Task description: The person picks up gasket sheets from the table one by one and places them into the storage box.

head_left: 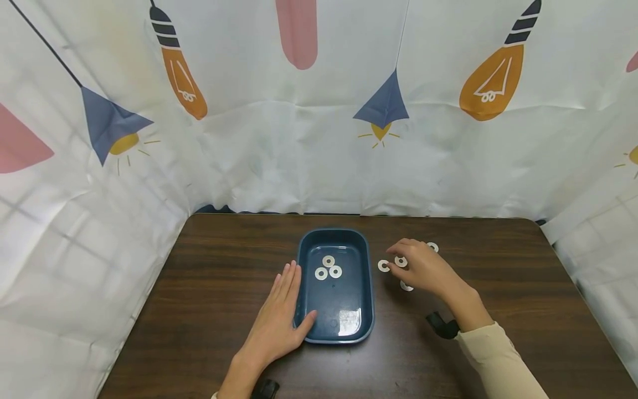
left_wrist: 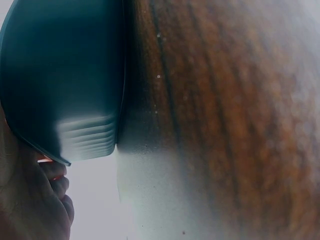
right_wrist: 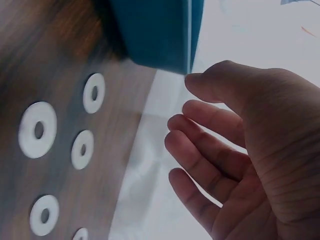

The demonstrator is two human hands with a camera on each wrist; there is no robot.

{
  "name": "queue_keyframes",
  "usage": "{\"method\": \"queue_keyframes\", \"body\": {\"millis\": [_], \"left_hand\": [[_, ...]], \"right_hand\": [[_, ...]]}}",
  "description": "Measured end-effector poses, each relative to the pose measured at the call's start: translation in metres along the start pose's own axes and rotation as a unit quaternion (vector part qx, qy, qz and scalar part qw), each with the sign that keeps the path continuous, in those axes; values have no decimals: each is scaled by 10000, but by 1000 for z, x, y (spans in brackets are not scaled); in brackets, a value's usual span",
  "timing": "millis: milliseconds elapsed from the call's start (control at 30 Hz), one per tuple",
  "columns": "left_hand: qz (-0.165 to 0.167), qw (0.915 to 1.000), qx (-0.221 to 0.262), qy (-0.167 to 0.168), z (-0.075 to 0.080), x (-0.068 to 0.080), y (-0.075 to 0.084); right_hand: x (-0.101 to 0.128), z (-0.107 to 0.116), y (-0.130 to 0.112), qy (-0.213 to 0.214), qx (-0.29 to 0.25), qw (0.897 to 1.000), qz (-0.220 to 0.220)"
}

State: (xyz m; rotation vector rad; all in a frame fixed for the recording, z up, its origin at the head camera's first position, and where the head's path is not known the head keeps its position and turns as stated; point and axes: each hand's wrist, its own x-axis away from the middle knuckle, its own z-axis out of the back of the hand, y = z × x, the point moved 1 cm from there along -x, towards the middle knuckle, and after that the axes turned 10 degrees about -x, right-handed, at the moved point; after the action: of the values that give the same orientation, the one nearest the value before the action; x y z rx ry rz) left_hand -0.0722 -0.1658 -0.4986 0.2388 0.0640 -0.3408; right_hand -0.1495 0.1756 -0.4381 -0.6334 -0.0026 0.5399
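Observation:
A dark blue rectangular tray [head_left: 349, 302] stands on the table, with three flat white washers [head_left: 317, 274] lying close together inside it. My left hand [head_left: 280, 313] rests along the tray's left side, fingers straight against the wall and thumb over the rim. The left wrist view shows the tray's outer wall [left_wrist: 65, 65] with that hand [left_wrist: 35, 195] at its edge. Right of the tray, my right hand [head_left: 421, 266] is over several more washers [head_left: 380, 267], fingers loosely bent. In the right wrist view this hand [right_wrist: 240, 145] holds nothing, and the loose washers [right_wrist: 27, 131] lie apart from the fingertips.
The brown wood-grain table [head_left: 214, 288] has its far edge against a white curtain [head_left: 249, 160] printed with lamps and bulbs. The curtain also hangs at the left and right sides. A black wrist strap [head_left: 442, 326] is on the right forearm.

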Motion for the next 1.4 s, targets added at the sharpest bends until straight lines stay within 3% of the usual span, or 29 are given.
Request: {"method": "queue_keyframes", "body": {"millis": [200, 433, 733, 1400], "left_hand": [[72, 9997, 73, -237, 1, 0, 0], [82, 9998, 109, -149, 0, 0, 1], [137, 9992, 144, -335, 0, 1, 1], [127, 9993, 86, -335, 1, 0, -1]], "right_hand": [[14, -9, 9, 63, 199, 9996, -213], [24, -17, 17, 147, 413, 9978, -489], [33, -21, 21, 174, 747, 9927, -931], [43, -33, 30, 326, 852, 9912, -957]]}}
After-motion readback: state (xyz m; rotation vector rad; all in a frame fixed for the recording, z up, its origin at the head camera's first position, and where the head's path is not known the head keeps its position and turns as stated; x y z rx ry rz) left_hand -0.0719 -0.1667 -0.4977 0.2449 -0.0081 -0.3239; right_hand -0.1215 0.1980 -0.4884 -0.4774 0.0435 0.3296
